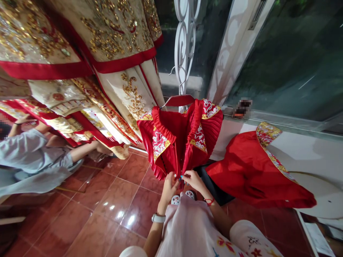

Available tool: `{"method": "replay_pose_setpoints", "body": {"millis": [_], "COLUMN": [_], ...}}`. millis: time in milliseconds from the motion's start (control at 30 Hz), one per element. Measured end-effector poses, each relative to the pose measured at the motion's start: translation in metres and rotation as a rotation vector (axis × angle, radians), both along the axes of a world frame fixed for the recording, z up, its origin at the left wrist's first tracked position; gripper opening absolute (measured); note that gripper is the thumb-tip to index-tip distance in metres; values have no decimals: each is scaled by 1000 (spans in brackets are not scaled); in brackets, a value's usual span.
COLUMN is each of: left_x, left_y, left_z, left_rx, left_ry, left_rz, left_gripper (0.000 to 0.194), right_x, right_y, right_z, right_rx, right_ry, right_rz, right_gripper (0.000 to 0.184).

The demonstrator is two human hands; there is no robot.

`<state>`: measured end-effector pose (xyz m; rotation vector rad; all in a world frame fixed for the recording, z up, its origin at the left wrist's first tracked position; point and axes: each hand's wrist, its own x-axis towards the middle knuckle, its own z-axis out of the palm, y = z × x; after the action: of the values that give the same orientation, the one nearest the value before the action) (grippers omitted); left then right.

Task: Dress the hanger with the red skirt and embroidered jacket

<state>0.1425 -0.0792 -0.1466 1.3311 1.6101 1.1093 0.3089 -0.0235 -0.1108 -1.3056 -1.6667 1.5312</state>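
Note:
A red garment (144, 128) with pleated sides and gold-edged brocade panels hangs in front of me on a wire hanger (173, 97). Its two front edges come together low down, where both hands are. My left hand (169, 187) pinches the left edge near the bottom, its fingers closed on the red cloth. Beside it, my right hand (193, 179) has thumb and fingers closed on the right edge, a few centimetres away. The fingertips of the two hands nearly meet. Whether a small fastener sits between them is too small to tell.
Gold-embroidered costumes (118, 32) hang at the left. A person in a grey shirt (34, 146) sits below them. Another red garment (249, 167) with a brocade band lies at the right, by a white round tabletop (321, 196). A white scrolled metal stand (184, 43) rises behind the hanger.

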Motion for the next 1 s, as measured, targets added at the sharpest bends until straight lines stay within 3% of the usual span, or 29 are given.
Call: {"method": "replay_pose_setpoints", "body": {"millis": [167, 300, 433, 533, 667, 833, 1000], "left_x": [6, 15, 18, 16, 19, 34, 38], "left_y": [6, 9, 9, 13, 25, 37, 38], "left_z": [11, 13, 7, 5, 14, 18, 20], "left_rx": [112, 90, 72, 94, 178, 74, 40], "left_ry": [375, 503, 518, 500, 579, 730, 682], "left_rz": [-131, -203, -217, -140, -17, -146, -116], "left_gripper": [9, 18, 20, 21, 49, 32, 36], "right_x": [1, -1, -4, -7, -10, -12, -14], "right_y": [-8, -7, 11, 17, 9, 14, 38], "right_z": [-4, 0, 15, 26, 29, 33, 54], "right_rx": [-452, -681, -645, -582, -560, -568, -506], "right_ry": [257, 430, 526, 523, 439, 443, 561], "right_rz": [-1, 39, -15, 2, 33, 40, 17], "right_gripper": [33, 35, 39, 38, 37, 41, 39]}}
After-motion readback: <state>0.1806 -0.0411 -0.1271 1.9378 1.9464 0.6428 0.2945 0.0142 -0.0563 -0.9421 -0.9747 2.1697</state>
